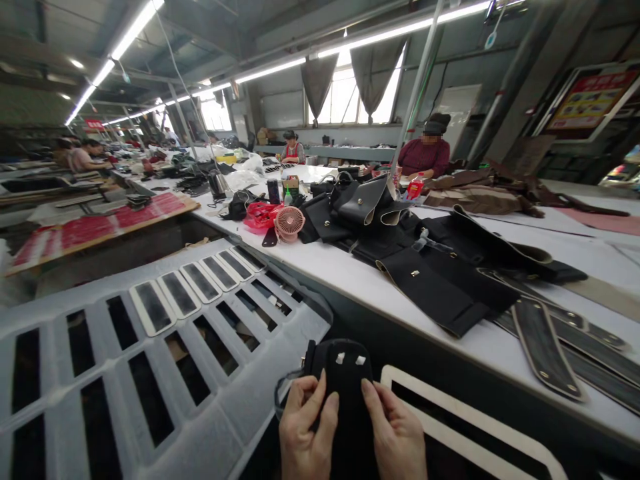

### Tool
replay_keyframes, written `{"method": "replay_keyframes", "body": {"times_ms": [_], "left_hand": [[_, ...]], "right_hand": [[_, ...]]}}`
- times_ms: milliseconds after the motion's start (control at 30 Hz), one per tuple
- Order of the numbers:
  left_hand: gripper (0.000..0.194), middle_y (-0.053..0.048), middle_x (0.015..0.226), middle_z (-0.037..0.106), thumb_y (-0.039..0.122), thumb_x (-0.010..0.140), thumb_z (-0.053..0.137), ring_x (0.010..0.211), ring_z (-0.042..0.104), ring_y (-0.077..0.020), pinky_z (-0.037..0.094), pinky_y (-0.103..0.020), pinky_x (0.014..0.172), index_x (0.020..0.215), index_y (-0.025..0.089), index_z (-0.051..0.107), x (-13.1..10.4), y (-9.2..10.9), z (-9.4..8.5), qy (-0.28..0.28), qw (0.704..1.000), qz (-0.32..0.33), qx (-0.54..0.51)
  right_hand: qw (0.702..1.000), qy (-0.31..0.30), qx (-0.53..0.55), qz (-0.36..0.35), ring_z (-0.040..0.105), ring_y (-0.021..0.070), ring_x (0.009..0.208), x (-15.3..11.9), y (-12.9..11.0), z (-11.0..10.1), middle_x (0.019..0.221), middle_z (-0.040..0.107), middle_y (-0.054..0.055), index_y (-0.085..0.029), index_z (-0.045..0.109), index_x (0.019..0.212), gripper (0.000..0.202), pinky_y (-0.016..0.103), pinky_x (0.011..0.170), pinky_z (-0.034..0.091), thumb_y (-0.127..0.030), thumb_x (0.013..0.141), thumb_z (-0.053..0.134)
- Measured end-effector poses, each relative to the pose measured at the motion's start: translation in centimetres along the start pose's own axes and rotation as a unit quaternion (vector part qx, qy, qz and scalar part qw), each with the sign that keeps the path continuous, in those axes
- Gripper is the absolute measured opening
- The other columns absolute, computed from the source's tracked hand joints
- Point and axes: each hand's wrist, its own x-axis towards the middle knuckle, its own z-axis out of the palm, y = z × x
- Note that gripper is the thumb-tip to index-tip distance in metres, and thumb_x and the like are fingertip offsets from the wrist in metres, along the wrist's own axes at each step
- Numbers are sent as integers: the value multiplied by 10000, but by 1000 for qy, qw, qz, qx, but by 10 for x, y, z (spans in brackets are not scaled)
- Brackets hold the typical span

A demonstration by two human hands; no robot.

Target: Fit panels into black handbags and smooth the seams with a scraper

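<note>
Low in the centre, a small black rounded piece (345, 383), perhaps a pouch, is held upright between both hands. Two small white bits (341, 359) show near its top edge. My left hand (306, 427) pinches its left side, with the thumb and fingers on the front. A dark loop (281, 393), maybe a cord or strap, hangs beside that hand. The right edge is gripped by my right hand (395, 427), thumb in front. The lower part of the black piece runs out of view, and its kind is not clear.
To the left is a grey slotted tray (225, 407) with several white-framed dark panels (155, 307). A white table (310, 270) bears black leather pieces (430, 280), straps (545, 347) and a pink fan (289, 224). A pale frame (470, 413) lies at lower right. Co-workers (424, 155) sit beyond.
</note>
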Motion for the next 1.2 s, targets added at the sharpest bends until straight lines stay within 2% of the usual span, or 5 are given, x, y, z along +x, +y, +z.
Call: {"method": "replay_keyframes", "body": {"times_ms": [200,467,800,933,1200], "left_hand": [[478,4,716,563,450,836,647,590,522,-128,493,-229,584,1249,210,643,15,1,3,-42,998,-37,14],[368,-59,957,727,449,842,634,875,669,-207,541,-255,817,1135,240,715,18,4,6,-49,997,-65,-11],[428,-88,1104,697,541,822,619,1000,658,-243,540,-317,899,1084,222,733,23,-1,3,-13,997,-74,-24],[416,-84,1295,631,516,861,583,1223,559,-272,428,-388,1072,1158,248,699,33,4,3,-78,995,-63,-29],[425,-81,1227,677,501,871,556,1178,600,-266,442,-351,1056,1144,214,712,31,13,3,-109,989,-94,-39]], "right_hand": [[998,-64,-7,15,671,248,701,16,0,-8,821,724,75,-162,606,1122,596,265,533,503,-646,776,642],[992,-58,-89,-68,672,246,822,22,1,-10,978,711,121,-155,631,1034,502,264,699,544,-618,857,550],[998,-31,-25,-50,637,202,585,6,-4,2,788,709,70,-165,643,1037,528,245,506,504,-643,824,572],[997,0,-11,-72,590,171,514,-2,-12,6,731,697,56,-171,652,975,489,226,468,467,-630,824,578],[993,17,-54,-104,538,143,461,-6,-6,3,659,674,38,-179,637,917,454,214,428,406,-618,848,548]]}}
